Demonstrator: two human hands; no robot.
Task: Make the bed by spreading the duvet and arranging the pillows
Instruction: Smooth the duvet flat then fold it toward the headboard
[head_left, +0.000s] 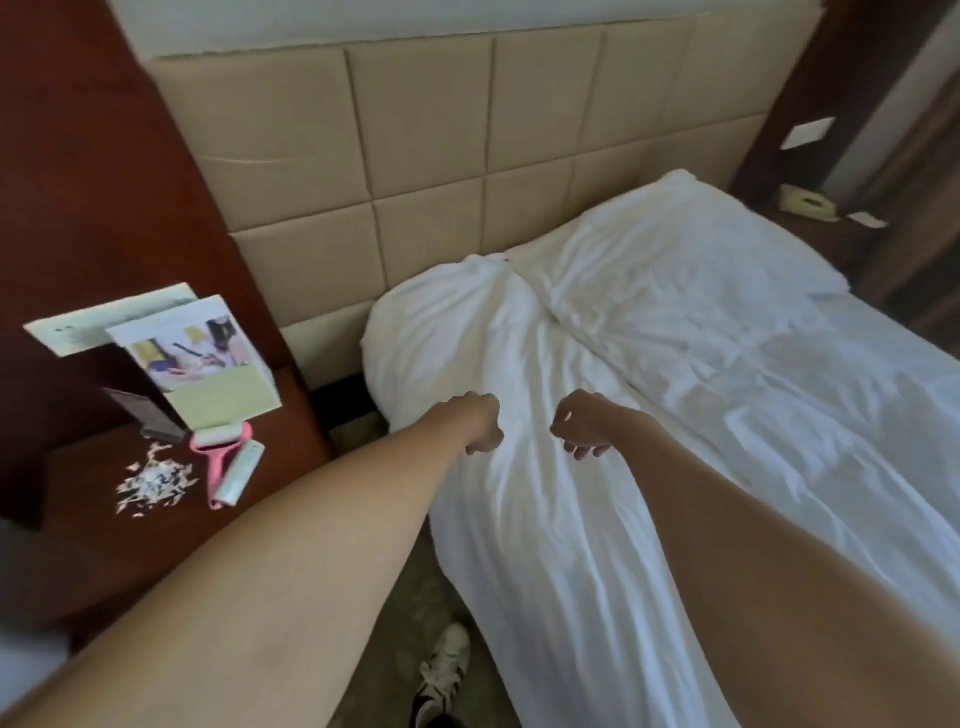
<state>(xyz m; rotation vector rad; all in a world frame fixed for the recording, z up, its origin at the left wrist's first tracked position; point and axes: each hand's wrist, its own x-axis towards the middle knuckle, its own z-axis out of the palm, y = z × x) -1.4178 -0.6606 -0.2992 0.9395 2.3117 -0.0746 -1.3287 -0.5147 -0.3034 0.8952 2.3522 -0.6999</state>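
Both hands reach over the white duvet (597, 519) on the bed, left hand (480, 423) and right hand (579, 428) near each other, fingers curled down; whether they pinch fabric, cannot tell. Two white pillows (675, 270) lie against the beige headboard (415, 156). Pink lint roller (221, 457) on the desk (78, 545) at left.

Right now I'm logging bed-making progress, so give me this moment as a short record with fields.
bed: white duvet spread, wrinkled
pillows: two under the cover at the headboard, near pillow, far pillow
left hand: fingers curled, over the duvet, grip unclear
right hand: fingers curled, over the duvet, grip unclear
nightstand: pink lint roller, leaflet stand, paper scraps
floor: shoe beside the bed
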